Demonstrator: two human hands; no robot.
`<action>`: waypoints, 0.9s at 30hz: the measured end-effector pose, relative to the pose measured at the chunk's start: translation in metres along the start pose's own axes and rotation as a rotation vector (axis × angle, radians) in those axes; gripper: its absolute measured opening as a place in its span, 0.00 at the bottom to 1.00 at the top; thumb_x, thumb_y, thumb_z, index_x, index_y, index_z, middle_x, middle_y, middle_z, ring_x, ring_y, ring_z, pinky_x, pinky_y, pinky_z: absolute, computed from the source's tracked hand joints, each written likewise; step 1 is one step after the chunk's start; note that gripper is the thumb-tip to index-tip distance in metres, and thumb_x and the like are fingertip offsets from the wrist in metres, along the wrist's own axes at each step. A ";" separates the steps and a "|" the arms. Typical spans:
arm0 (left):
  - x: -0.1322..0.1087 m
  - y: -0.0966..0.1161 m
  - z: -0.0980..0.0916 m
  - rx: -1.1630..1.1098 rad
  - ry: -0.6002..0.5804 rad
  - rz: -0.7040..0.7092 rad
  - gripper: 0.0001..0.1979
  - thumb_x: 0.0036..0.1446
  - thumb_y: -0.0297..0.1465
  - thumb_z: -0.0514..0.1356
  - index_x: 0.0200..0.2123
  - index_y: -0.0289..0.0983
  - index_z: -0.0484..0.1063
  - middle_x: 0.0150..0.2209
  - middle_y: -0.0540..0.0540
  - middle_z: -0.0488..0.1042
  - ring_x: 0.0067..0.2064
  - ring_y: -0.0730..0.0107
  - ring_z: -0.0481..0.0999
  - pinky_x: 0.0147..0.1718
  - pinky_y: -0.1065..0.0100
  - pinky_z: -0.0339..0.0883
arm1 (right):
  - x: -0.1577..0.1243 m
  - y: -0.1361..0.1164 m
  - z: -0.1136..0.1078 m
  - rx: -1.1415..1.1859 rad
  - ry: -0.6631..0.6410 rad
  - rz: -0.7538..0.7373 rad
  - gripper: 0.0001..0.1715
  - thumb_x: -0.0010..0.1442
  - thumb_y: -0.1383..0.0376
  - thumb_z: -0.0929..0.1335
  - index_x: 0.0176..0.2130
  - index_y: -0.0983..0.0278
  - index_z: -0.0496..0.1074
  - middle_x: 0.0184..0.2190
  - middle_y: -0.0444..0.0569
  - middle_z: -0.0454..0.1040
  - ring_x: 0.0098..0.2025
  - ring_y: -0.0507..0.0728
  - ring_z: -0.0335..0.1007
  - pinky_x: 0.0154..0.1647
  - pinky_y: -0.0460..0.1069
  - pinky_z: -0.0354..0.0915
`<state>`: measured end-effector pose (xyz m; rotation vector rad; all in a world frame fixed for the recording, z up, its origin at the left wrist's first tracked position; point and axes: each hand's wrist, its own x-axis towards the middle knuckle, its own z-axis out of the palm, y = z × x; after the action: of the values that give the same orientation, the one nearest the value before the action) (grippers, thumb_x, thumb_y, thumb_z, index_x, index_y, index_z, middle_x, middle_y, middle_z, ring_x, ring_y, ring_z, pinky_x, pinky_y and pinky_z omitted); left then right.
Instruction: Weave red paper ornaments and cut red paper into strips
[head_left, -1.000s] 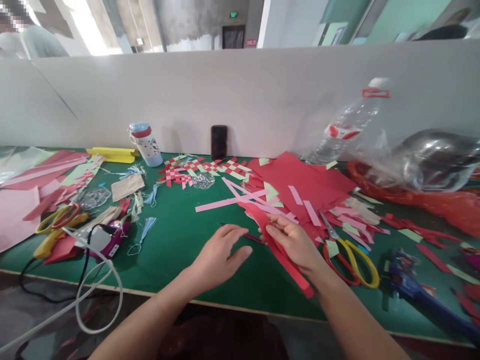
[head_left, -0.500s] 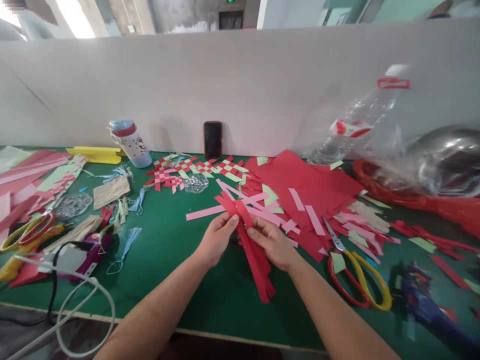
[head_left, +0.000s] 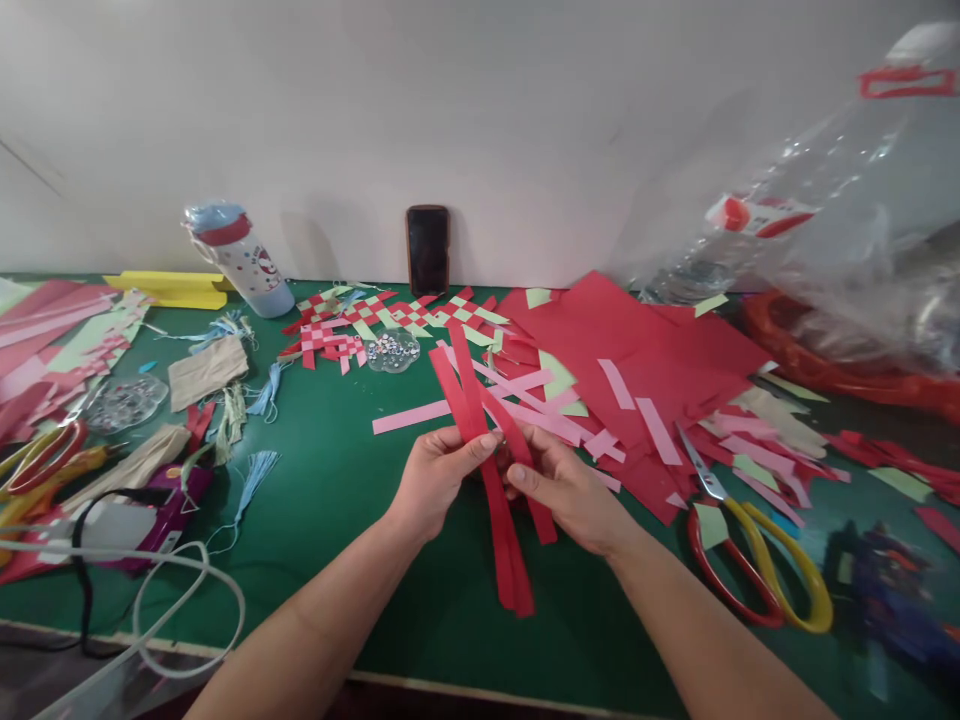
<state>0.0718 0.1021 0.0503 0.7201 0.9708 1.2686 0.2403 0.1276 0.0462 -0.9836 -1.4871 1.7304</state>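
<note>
Your left hand (head_left: pixel 439 488) and right hand (head_left: pixel 562 490) pinch red paper strips (head_left: pixel 501 540) over the green tabletop (head_left: pixel 322 480) centre; woven red-and-pink paper mats (head_left: pixel 390 322) lie finished near the far edge, loose pink strips (head_left: pixel 409 417) unwoven

Phone (head_left: pixel 428 250) propped against white partition (head_left: pixel 480 120)

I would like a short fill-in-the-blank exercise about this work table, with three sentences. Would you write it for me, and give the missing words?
1. The left hand and the right hand hold paper strips of the color ____.
2. The scissors have red and ____ handles.
3. The table has a ____ surface.

Missing words: red, yellow, green.
</note>
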 end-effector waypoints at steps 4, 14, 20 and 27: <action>0.000 -0.001 0.001 -0.023 -0.007 0.020 0.11 0.49 0.36 0.71 0.35 0.38 0.82 0.33 0.48 0.81 0.37 0.68 0.77 0.44 0.66 0.70 | -0.004 0.000 0.010 -0.142 -0.010 -0.034 0.30 0.56 0.54 0.73 0.55 0.59 0.66 0.50 0.50 0.74 0.52 0.61 0.70 0.55 0.59 0.67; -0.002 -0.008 0.000 -0.119 -0.086 -0.049 0.13 0.53 0.39 0.68 0.38 0.37 0.81 0.26 0.49 0.76 0.25 0.75 0.72 0.26 0.70 0.69 | -0.007 0.001 0.012 -0.100 -0.033 0.045 0.19 0.61 0.51 0.68 0.42 0.63 0.73 0.36 0.49 0.76 0.38 0.56 0.74 0.39 0.53 0.71; 0.002 0.006 -0.001 -0.207 -0.071 -0.060 0.18 0.54 0.43 0.66 0.41 0.36 0.79 0.31 0.46 0.79 0.24 0.73 0.74 0.21 0.71 0.67 | -0.010 -0.002 0.016 -0.034 -0.150 0.180 0.21 0.63 0.48 0.66 0.38 0.63 0.66 0.31 0.46 0.74 0.23 0.49 0.69 0.23 0.46 0.65; 0.015 0.024 -0.022 -0.257 0.149 0.094 0.14 0.52 0.39 0.68 0.37 0.35 0.79 0.37 0.43 0.81 0.38 0.66 0.81 0.40 0.66 0.74 | -0.009 -0.007 0.006 -0.153 -0.165 0.186 0.24 0.64 0.47 0.63 0.31 0.64 0.65 0.23 0.40 0.65 0.19 0.44 0.57 0.20 0.43 0.54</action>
<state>0.0414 0.1200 0.0591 0.4810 0.8800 1.5140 0.2394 0.1181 0.0548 -1.1105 -1.7000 1.8895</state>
